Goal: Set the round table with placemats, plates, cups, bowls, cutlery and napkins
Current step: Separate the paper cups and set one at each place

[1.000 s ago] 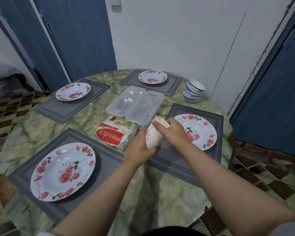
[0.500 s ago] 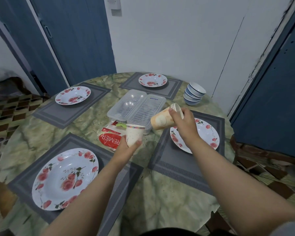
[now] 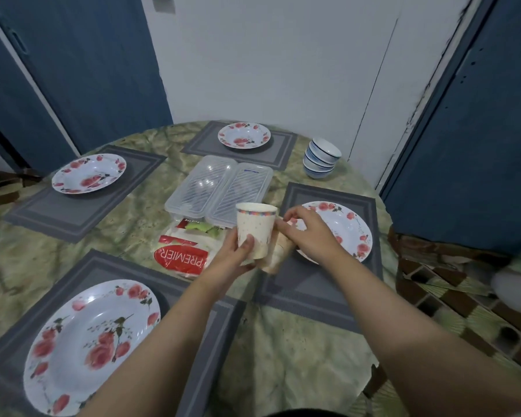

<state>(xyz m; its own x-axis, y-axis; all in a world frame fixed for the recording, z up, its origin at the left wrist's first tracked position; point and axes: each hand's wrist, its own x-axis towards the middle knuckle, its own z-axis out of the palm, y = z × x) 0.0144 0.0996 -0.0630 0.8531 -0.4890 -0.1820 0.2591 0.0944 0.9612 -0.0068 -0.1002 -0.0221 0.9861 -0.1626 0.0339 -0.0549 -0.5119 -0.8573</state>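
Head view, looking down on the round table with its green marbled cloth (image 3: 127, 236), and four grey woven rectangular placemats are laid around it — near left (image 3: 193, 299), far left (image 3: 73, 215), far side (image 3: 283, 145) and right (image 3: 313, 290). Each mat carries a white deep plate with red rose print: the near-left plate (image 3: 91, 344), the far-left plate (image 3: 88, 173), the far plate (image 3: 243, 135) and the right plate (image 3: 343, 227). In the middle of the table lies a clear ribbed plastic box with two lids (image 3: 220, 188), and just in front of it, touching its near edge, a plastic napkin pack with a red PREMIER label (image 3: 181, 254). Near the far right edge stands a stack of white bowls with blue rim lines (image 3: 321, 158), just beyond the right placemat. Now the hands, both up above the table between the pack and the right plate: the left hand (image 3: 232, 260) grips a white paper cup with a coloured rim band (image 3: 255, 227) upright, thumb curled across its front and fingers wrapped behind — and touching it, just to the right, the right hand (image 3: 310, 233) holds a tilted stack of paper cups (image 3: 278, 252), fingers curled over its top end.
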